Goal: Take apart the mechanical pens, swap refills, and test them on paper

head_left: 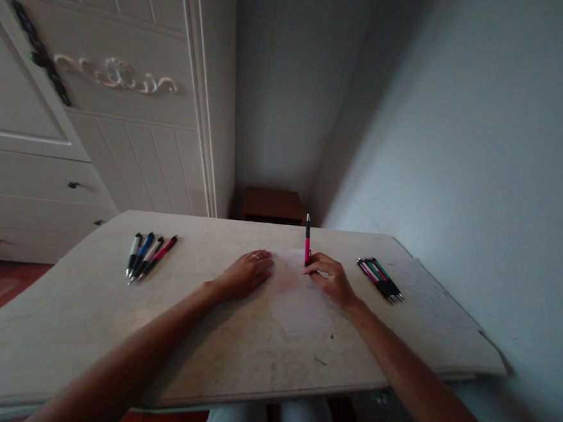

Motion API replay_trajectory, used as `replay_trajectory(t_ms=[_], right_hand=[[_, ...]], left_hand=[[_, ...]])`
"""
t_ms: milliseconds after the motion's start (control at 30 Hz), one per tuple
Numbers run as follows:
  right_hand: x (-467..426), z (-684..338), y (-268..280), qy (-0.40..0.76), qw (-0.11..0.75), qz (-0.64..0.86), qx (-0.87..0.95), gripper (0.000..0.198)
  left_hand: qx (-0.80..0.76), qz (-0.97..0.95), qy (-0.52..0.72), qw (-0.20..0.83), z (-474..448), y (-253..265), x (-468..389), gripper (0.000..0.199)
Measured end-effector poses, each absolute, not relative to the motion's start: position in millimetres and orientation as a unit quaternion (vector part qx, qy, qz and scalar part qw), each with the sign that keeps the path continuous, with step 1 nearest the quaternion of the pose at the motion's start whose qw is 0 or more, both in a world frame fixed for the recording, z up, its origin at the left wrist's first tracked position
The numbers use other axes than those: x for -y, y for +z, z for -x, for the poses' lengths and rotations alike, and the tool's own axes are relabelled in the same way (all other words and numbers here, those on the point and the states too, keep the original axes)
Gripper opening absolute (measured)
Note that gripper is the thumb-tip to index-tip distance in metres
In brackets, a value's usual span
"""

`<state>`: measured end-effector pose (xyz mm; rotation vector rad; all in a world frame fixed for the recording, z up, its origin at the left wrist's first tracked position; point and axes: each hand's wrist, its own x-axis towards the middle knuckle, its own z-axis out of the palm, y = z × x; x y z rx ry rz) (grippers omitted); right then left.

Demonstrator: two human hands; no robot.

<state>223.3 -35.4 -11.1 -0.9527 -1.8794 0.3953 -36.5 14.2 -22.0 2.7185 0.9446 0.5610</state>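
Observation:
A pink and black pen stands upright, its metal tip pointing up, with the fingers of my right hand closed around its lower end. Under that hand lies a sheet of pale paper on the table. My left hand rests flat at the paper's left edge, fingers stretched out and a ring on one of them; it holds nothing. To the left, several pens in white, blue and red lie side by side. Right of my right hand, another group of pens in purple, pink and green lies close together.
The pale table has small dark marks near its front edge. A marked sheet lies at the right, beside the wall. A white cabinet stands at the far left, and a brown wooden piece sits behind the table.

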Motion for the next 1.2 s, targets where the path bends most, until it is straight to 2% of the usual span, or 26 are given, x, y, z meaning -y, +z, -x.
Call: replay_trajectory(t_ms=[267,467,767,1033,1200], right_hand=[[39.5,-226.1,2.1,0.117,0.511,0.391,0.757,0.015],[54.1,-243.4,4.8,0.054,0.541,0.45,0.709,0.013],[132.3,-300.2,-2.0,-0.066,0.488,0.572,0.656,0.014],[163.0,-355.6,16.7,-0.1,0.439,0.629,0.634,0.019],[166.1,-367.7,23.8,-0.061,0.489,0.637,0.593,0.023]], left_hand=[[-0.311,-0.923,0.197,0.116,39.1,-28.3,-19.0,0.038],[-0.302,-0.929,0.185,0.11,41.7,-30.4,-22.0,0.042],[-0.302,-0.927,0.188,0.121,41.2,-30.3,-23.8,0.042],[-0.302,-0.925,0.2,0.115,40.8,-32.2,-25.7,0.044],[-0.309,-0.927,0.179,0.115,39.7,-28.6,-23.9,0.047]])
